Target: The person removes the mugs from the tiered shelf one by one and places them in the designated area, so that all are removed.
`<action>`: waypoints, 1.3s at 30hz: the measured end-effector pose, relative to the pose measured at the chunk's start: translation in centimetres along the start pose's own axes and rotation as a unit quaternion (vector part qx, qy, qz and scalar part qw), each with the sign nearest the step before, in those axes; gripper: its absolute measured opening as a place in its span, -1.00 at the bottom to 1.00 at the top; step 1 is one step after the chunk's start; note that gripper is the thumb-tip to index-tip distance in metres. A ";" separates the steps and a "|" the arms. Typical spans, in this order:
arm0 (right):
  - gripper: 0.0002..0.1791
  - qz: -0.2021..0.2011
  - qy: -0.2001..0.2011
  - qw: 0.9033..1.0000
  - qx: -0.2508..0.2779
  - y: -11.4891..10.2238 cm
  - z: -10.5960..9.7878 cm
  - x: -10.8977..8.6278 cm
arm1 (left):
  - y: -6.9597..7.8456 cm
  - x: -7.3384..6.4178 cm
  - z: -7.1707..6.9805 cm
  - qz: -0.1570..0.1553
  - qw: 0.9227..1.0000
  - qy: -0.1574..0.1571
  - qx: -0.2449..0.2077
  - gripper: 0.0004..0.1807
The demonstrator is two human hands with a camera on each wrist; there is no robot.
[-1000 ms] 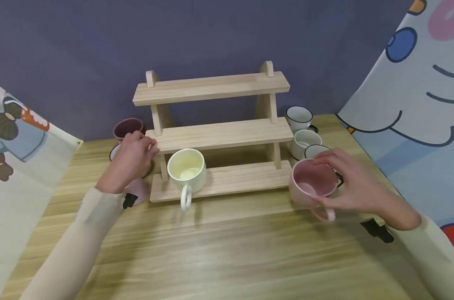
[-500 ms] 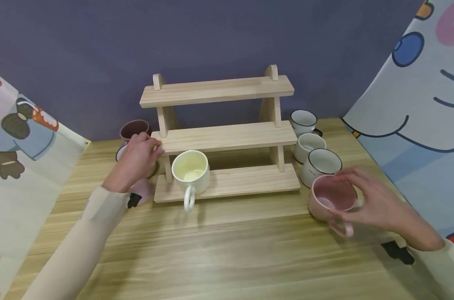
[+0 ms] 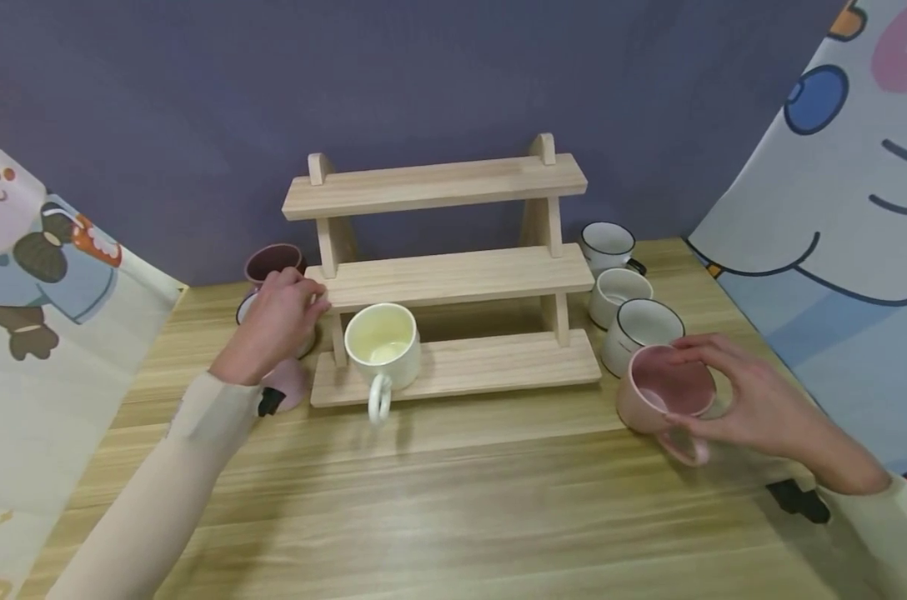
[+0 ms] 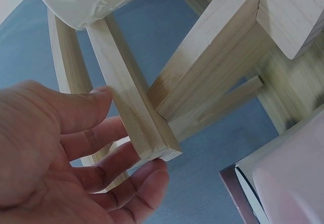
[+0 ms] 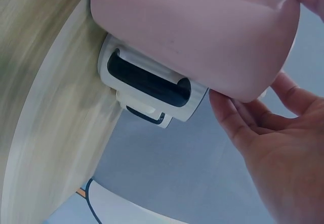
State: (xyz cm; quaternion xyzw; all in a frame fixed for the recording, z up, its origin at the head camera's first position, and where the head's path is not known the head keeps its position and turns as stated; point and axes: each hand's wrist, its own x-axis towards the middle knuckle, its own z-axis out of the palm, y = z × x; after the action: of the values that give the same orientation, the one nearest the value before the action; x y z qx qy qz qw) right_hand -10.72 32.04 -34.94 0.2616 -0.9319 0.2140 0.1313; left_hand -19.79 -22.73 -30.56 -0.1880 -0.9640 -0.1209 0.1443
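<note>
My left hand [image 3: 273,321] grips the left end of the middle board of a three-tier wooden display shelf [image 3: 453,279]. Seen from the left wrist, the thumb lies on one face of the board [image 4: 134,97] and the fingers curl around the other. At the right of the table, my right hand [image 3: 754,400] holds a pink mug [image 3: 637,404] by its rim, thumb near the handle and fingers across the far side. A cream mug [image 3: 397,362] stands on the bottom board at its left, handle toward me.
Several white mugs, among them a black-rimmed one [image 3: 622,346], line the shelf's right side. Left of the shelf, a dark maroon mug [image 3: 273,258] and a light pink mug [image 3: 292,379] are partly hidden by my left arm. A dark cloth wall [image 3: 438,75] stands behind.
My right hand has moved the pink mug right, away from the bottom board, and it now sits in front of the white mugs. The left hand keeps its grip; the view has shifted slightly.
</note>
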 end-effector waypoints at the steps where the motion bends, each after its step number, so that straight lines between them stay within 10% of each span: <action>1: -0.20 -0.004 -0.001 1.000 0.000 0.0 -0.1 0.0 | 0.0 0.0 0.0 0.001 1.000 0.002 0.000 -0.74; 21: -0.19 -0.036 0.006 0.999 0.036 0.0 -0.7 0.8 | 0.0 -0.2 -0.4 0.010 1.000 0.006 0.005 -0.72; 39: -0.37 -0.109 -0.126 0.986 0.002 -2.2 -0.6 11.5 | 0.9 0.4 -0.9 -0.017 0.997 -0.071 0.011 -0.63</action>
State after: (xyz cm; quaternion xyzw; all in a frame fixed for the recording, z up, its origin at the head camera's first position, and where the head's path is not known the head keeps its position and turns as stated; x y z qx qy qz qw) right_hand -18.96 25.69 -29.57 0.3866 -0.9066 0.1660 0.0344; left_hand -19.56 -22.06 -29.44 -0.1779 -0.9761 -0.0994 0.0757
